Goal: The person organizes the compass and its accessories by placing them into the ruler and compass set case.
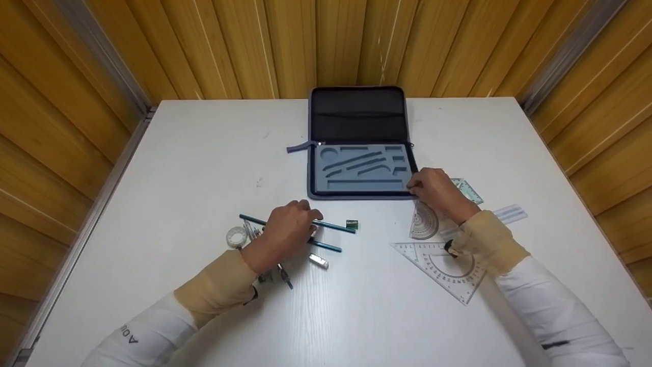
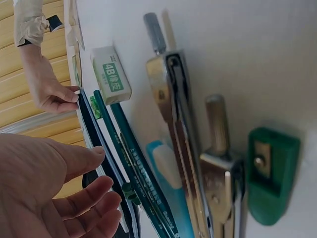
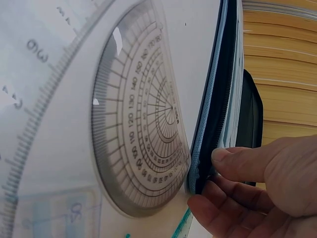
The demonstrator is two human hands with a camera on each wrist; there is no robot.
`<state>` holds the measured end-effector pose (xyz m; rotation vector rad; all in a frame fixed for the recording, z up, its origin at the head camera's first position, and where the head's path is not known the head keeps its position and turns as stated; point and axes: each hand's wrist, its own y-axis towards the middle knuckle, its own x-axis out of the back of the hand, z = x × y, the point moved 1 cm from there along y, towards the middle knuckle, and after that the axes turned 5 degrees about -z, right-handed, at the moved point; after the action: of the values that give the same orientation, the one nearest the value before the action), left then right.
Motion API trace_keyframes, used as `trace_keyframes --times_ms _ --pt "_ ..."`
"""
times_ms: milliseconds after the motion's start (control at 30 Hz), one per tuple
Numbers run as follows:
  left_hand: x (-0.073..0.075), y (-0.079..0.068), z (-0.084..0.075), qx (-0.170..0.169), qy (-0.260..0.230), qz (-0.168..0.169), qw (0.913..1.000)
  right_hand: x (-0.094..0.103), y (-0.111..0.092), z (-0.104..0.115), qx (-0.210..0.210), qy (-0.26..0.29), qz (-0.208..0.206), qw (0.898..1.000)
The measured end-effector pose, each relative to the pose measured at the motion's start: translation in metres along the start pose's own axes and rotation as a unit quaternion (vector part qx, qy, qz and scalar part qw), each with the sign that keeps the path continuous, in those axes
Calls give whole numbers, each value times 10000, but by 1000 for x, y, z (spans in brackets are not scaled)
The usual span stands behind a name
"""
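Observation:
My left hand (image 1: 285, 229), fingers loosely bent, hovers over two dark green pencils (image 1: 333, 227) and grips nothing. Under and beside it lie two metal compasses (image 2: 173, 94), a green pencil sharpener (image 2: 273, 176), a blue-and-white stick-shaped thing (image 2: 166, 163) and a white 4B eraser (image 2: 111, 74). My right hand (image 1: 438, 191) pinches the front right corner of an unzipped black pencil-set case (image 1: 356, 127), thumb on top and fingers below the edge. The case lies open, its grey foam insert (image 1: 338, 168) showing bare cut-out slots. Close to that hand lies a clear half-round protractor (image 3: 143, 114).
A clear set square (image 1: 415, 251) lies under the right wrist, with a ruler (image 1: 511, 214) and a green-tinted set square (image 1: 468, 191) beyond it. A ring-shaped roll (image 1: 237, 237) sits left of my left hand. Wooden panels (image 1: 285, 46) close in the white table (image 1: 214, 153).

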<state>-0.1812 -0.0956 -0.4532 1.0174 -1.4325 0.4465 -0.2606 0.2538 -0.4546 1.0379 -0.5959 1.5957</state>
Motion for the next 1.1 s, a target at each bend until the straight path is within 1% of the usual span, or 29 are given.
trace_keyframes --times_ms 200,300,433,533,667,767,900,1100 --pt "-5 5 1 19 -77 -2 10000 0 1 1 -98 3 19 10000" --pt "-9 7 2 36 -46 59 10000 -1 0 1 -29 -22 -13 10000" --pt "-12 9 1 -8 42 14 10000 -1 0 0 42 -49 -53 10000" --pt "-13 10 1 -29 107 -2 9999 0 -1 0 21 -43 -38 10000" --pt "-16 10 2 35 86 138 9999 2 -1 0 -31 -17 17 10000" --pt "-17 11 3 57 37 165 9998 2 -1 0 -20 -1 19 10000" --pt "-18 11 5 18 -41 101 9999 3 0 1 -10 -49 49 10000" --pt "-17 12 6 -93 58 104 9999 4 1 2 -56 -122 79 9999"
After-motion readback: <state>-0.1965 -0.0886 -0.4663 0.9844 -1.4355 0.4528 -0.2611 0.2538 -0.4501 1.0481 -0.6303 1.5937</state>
